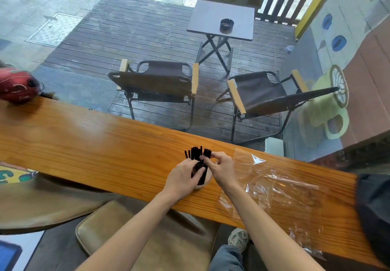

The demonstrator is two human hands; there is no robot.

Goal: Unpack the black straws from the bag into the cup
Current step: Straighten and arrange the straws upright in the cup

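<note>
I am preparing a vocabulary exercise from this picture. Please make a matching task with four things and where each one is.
Things:
1. bundle of thin black straws
2. clear plastic bag
3. black round ashtray
4. red helmet

Places:
A. on the small grey table outside
B. at the counter's far left end
C. standing in the cup, between both hands
D. flat on the counter, right of the hands

Pairs: 1-C, 2-D, 3-A, 4-B

Soft daylight comes from outside and lights the scene evenly, without hard shadows. The varnished wooden counter [105,140] shows a pale glare on its left part. The clear plastic bag [280,188] gives small white reflections. The wide lens bends straight lines near the edges, and the corners look a little blurred.
</note>
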